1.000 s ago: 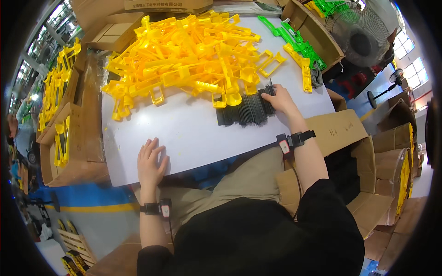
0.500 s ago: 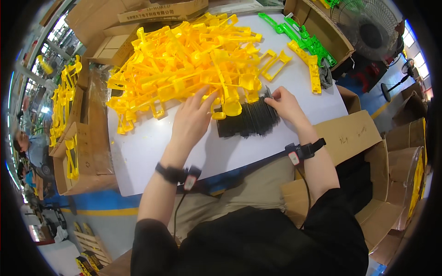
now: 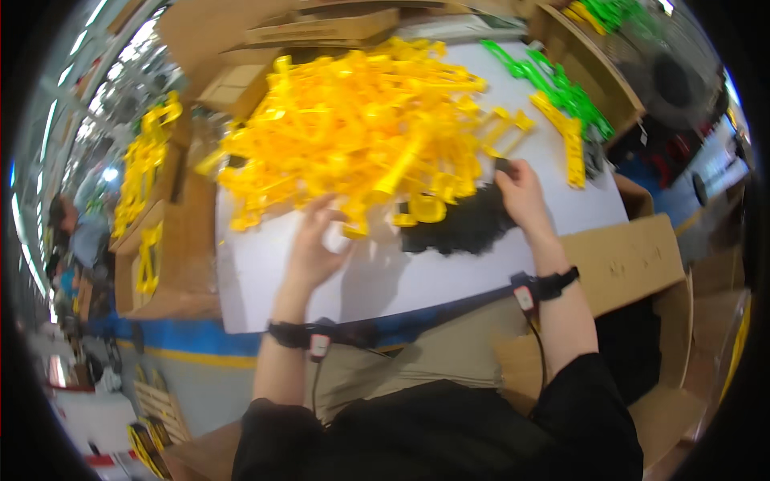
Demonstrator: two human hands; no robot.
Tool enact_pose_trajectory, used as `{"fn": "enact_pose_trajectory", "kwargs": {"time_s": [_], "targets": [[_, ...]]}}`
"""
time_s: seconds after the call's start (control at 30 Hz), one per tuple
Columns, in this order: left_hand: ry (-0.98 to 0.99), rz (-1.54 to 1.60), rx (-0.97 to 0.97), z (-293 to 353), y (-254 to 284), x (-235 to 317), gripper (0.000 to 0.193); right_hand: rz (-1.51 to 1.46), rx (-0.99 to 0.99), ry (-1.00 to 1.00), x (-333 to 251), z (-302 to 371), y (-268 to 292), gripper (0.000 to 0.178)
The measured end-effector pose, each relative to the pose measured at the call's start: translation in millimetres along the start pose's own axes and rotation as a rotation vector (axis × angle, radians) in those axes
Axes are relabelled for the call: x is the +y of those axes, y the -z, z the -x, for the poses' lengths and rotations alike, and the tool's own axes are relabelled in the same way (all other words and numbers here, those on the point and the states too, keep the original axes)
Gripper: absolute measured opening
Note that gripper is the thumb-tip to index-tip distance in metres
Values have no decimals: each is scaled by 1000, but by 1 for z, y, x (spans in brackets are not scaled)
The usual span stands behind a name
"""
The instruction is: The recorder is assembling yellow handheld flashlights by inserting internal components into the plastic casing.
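My right hand [image 3: 523, 196] pinches a small flat black piece [image 3: 503, 165] between thumb and fingers. It is at the right end of a row of thin black strips [image 3: 461, 223] packed side by side on the white table. My left hand [image 3: 315, 247] hovers at the front of a large heap of yellow plastic parts [image 3: 345, 120], its fingers loosely curled and apart with nothing seen in them. Several yellow parts overhang the back of the black row. Motion blurs the heap and the fingertips.
Green plastic parts [image 3: 573, 100] and a yellow part [image 3: 573, 152] lie at the table's far right, beside an open carton [image 3: 593, 60]. Cartons with yellow parts [image 3: 144, 256] stand left. A cardboard flap [image 3: 622, 260] adjoins the right edge. Cables run from both wristbands.
The whole view has shifted, so the scene sits further right and lower. My left hand has drawn back and left from the heap's front. My right hand stays by the black row's end.
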State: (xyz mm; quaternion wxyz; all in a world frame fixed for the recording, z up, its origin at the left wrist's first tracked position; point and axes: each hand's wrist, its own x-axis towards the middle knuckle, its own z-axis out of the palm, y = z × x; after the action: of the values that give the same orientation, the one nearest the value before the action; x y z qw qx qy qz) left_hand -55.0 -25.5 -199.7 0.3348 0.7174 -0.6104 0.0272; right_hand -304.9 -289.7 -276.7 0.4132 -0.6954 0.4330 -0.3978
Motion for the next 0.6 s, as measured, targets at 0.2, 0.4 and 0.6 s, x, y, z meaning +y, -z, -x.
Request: {"fn": "enact_pose_trajectory", "kwargs": {"time_s": [0.2, 0.4, 0.6], "targets": [[270, 151, 3, 25, -23, 9, 40, -129, -78, -20, 4, 0, 7, 17], [534, 332, 92, 36, -53, -1, 47, -30, -113, 29, -15, 7, 1, 15], [865, 1449, -94, -6, -17, -12, 35, -158, -107, -87, 0, -2, 6, 13]]}}
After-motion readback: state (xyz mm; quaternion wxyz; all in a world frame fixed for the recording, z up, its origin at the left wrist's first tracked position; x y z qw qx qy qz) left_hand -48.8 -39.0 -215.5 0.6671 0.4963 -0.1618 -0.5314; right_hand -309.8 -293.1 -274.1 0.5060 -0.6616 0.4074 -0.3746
